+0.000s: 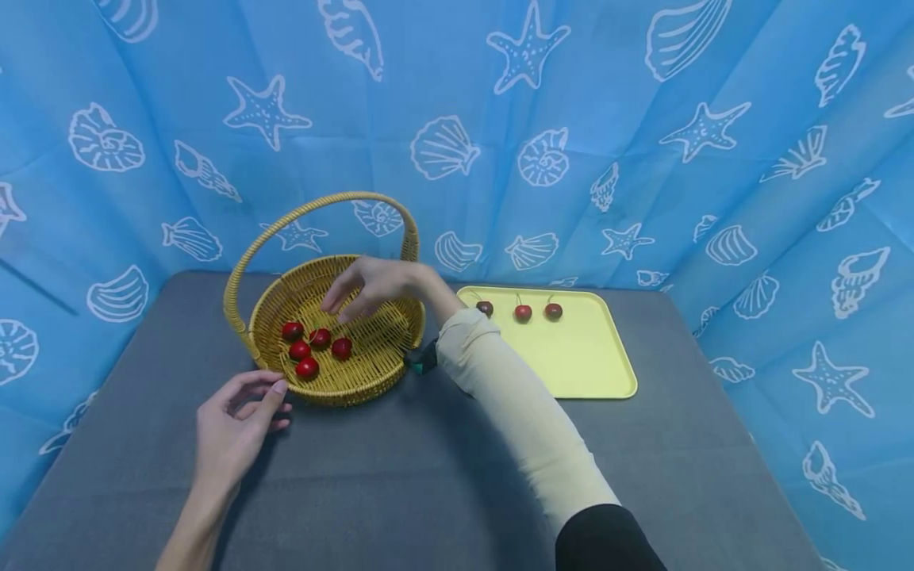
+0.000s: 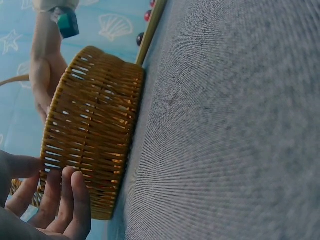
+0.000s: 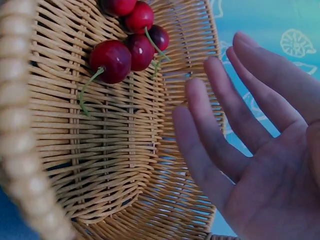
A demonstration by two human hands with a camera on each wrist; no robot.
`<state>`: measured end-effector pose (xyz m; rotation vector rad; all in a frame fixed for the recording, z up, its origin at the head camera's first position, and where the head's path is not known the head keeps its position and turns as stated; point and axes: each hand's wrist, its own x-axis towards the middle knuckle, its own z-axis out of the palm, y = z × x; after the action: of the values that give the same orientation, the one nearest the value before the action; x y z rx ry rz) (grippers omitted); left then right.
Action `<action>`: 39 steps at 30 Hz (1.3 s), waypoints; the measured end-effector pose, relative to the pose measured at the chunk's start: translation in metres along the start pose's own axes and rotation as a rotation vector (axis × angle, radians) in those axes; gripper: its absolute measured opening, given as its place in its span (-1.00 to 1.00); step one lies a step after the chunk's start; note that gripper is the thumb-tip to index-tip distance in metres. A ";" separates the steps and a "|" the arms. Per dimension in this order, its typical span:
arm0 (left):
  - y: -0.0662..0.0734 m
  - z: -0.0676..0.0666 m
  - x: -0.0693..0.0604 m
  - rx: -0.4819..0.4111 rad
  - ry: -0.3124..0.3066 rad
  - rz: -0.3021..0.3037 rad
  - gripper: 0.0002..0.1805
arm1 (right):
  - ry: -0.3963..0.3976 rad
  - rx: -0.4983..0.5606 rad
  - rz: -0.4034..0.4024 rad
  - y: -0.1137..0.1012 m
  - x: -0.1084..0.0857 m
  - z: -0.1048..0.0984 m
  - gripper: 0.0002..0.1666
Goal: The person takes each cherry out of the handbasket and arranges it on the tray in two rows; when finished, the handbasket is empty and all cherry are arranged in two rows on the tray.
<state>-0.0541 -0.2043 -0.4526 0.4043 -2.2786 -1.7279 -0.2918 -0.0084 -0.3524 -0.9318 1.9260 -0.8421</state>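
A yellow wicker basket (image 1: 378, 386) with a tall arched handle stands on the left of the table. Several red cherries (image 1: 307, 368) lie in its left part; green stems show on some in the right wrist view. My left hand (image 1: 232, 424) pinches the basket's near-left rim, thumb on one side and fingers against the woven outer wall (image 2: 95, 115). Over the basket hangs my right hand (image 1: 374, 284), its fingers (image 3: 200, 102) spread and relaxed with nothing between them. It is apart from the cherries (image 3: 111, 61).
A pale yellow tray (image 1: 585, 357) lies to the right of the basket, with three dark red cherries (image 1: 524, 313) along its far edge. My right forearm crosses in front of the tray's left side. A blue curtain (image 1: 471, 214) with shells hangs behind the grey table (image 1: 357, 492).
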 end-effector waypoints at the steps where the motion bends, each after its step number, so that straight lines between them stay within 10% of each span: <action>1: 0.000 0.000 0.000 0.001 -0.001 0.002 -0.67 | -0.005 0.005 0.019 0.000 0.001 0.000 -0.46; 39: 0.001 0.002 0.002 0.001 0.012 -0.052 -0.67 | -0.172 0.123 0.276 0.011 0.024 0.022 -0.45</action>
<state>-0.0565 -0.2029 -0.4518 0.4775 -2.2798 -1.7445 -0.2849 -0.0272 -0.3803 -0.6256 1.7814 -0.6856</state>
